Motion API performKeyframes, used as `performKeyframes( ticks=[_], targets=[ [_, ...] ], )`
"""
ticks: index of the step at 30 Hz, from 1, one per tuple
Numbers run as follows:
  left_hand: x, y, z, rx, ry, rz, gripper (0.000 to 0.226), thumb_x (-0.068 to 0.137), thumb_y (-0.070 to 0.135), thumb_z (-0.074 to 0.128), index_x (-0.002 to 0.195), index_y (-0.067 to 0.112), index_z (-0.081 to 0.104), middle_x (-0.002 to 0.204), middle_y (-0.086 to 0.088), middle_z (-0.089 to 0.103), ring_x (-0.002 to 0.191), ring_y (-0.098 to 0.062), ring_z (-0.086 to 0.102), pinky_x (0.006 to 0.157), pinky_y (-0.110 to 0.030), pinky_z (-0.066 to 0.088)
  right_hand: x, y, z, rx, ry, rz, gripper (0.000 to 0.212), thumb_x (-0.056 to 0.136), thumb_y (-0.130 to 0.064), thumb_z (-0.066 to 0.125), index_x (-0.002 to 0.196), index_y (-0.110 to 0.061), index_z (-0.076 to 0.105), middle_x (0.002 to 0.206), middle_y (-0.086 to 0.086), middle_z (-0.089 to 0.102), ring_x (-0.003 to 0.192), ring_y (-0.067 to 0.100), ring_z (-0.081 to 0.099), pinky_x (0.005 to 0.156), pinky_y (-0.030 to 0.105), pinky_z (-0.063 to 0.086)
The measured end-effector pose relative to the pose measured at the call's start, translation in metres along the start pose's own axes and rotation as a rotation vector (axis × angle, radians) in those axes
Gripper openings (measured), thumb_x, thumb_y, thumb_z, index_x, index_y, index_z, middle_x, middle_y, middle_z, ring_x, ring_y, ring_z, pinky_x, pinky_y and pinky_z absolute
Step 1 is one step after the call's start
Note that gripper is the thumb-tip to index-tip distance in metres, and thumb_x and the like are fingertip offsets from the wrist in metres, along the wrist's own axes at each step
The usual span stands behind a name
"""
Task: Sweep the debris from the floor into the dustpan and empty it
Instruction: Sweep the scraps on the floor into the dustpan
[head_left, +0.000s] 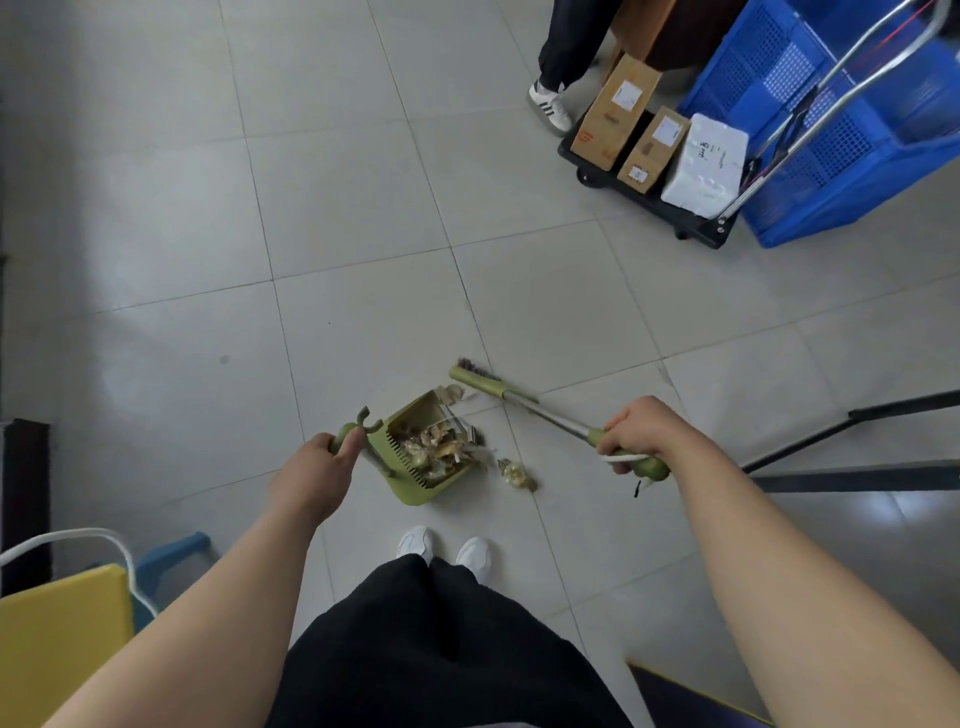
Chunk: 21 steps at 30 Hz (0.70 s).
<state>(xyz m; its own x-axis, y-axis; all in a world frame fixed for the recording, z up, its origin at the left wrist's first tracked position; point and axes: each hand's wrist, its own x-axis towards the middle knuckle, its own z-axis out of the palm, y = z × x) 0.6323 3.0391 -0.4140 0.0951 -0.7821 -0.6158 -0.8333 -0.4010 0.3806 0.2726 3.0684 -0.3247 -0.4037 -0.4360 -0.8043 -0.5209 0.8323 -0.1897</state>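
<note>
Now left hand (317, 467) grips dustpan (413, 498) handle, right hand (641, 431) grips broom (475, 379); debris (436, 449) heaped in pan, stray scrap (517, 475) at its 3 o'clock; tilt pan carelessly, heap likely spills

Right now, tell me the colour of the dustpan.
Olive green; the dustpan shows best in the head view, its only view.

I'm in what looks like a storeroom or back office: pale grey floor tiles (363, 182), a black hand trolley (644, 200) carrying 2 labelled cardboard parcels (615, 111) and 1 white foam box (704, 163), with blue plastic crates (883, 171) just beside it.
</note>
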Motion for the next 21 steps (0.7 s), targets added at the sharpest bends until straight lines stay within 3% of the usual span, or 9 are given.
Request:
performKeyframes(
  ticks=[3, 6, 9, 12, 14, 18, 21],
  targets=[
    [0.001, 0.002, 0.008, -0.016, 0.021, -0.021, 0.051, 0.095, 0.064, 0.034, 0.085, 0.017, 0.053, 0.078, -0.003, 0.060, 0.077, -0.025, 0.057, 0.074, -0.039, 0.045, 0.009, -0.009, 0.020, -0.062, -0.073, -0.019, 0.006, 0.079, -0.003, 0.065, 0.077, 0.000, 0.069, 0.059, 0.010, 0.067, 0.046, 0.016, 0.059, 0.051, 0.022, 0.051],
    [0.003, 0.002, 0.011, -0.015, 0.040, -0.031, 0.053, 0.095, 0.065, 0.033, 0.087, 0.018, 0.054, 0.078, -0.002, 0.061, 0.078, -0.025, 0.058, 0.079, -0.042, 0.046, 0.011, -0.005, 0.036, -0.222, -0.184, -0.059, 0.019, 0.079, -0.007, 0.065, 0.089, 0.005, 0.075, 0.083, 0.018, 0.075, 0.067, 0.023, 0.064, 0.076, 0.034, 0.056],
    [0.006, 0.008, 0.010, 0.001, 0.049, -0.022, 0.050, 0.096, 0.064, 0.031, 0.086, 0.020, 0.053, 0.080, -0.002, 0.060, 0.085, -0.029, 0.059, 0.094, -0.049, 0.045, 0.010, 0.006, 0.031, -0.241, -0.194, -0.054, 0.020, 0.073, -0.003, 0.067, 0.091, 0.004, 0.074, 0.073, 0.019, 0.069, 0.063, 0.025, 0.066, 0.065, 0.034, 0.054],
    [0.007, 0.017, 0.010, 0.039, 0.068, -0.022, 0.051, 0.097, 0.063, 0.028, 0.092, 0.019, 0.052, 0.080, 0.001, 0.058, 0.089, -0.030, 0.058, 0.100, -0.050, 0.041, 0.005, 0.014, 0.014, -0.288, -0.202, -0.058, 0.023, 0.069, 0.000, 0.065, 0.090, 0.000, 0.075, 0.062, 0.016, 0.065, 0.046, 0.022, 0.060, 0.050, 0.023, 0.048],
    [0.006, 0.018, 0.010, 0.031, 0.068, -0.032, 0.052, 0.098, 0.062, 0.028, 0.100, 0.016, 0.053, 0.083, 0.000, 0.056, 0.092, -0.030, 0.055, 0.102, -0.050, 0.039, -0.003, 0.017, 0.001, -0.324, -0.205, -0.068, 0.024, 0.069, -0.002, 0.067, 0.091, -0.006, 0.075, 0.061, 0.012, 0.066, 0.045, 0.021, 0.060, 0.044, 0.018, 0.046],
    [0.007, 0.012, 0.007, 0.001, 0.045, -0.001, 0.053, 0.099, 0.059, 0.030, 0.103, 0.012, 0.055, 0.095, -0.008, 0.061, 0.099, -0.033, 0.056, 0.103, -0.052, 0.039, -0.018, 0.028, -0.010, -0.314, -0.149, -0.108, 0.038, 0.069, -0.002, 0.071, 0.106, -0.014, 0.071, 0.068, 0.009, 0.070, 0.046, 0.019, 0.064, 0.051, 0.020, 0.049],
    [0.011, 0.004, -0.002, 0.012, 0.036, 0.042, 0.054, 0.098, 0.059, 0.031, 0.101, 0.012, 0.057, 0.088, -0.006, 0.060, 0.096, -0.033, 0.057, 0.101, -0.053, 0.041, -0.027, 0.040, -0.007, -0.257, -0.093, -0.095, 0.040, 0.069, -0.002, 0.072, 0.107, -0.018, 0.074, 0.066, 0.003, 0.069, 0.048, 0.017, 0.064, 0.052, 0.018, 0.048]
  ],
)
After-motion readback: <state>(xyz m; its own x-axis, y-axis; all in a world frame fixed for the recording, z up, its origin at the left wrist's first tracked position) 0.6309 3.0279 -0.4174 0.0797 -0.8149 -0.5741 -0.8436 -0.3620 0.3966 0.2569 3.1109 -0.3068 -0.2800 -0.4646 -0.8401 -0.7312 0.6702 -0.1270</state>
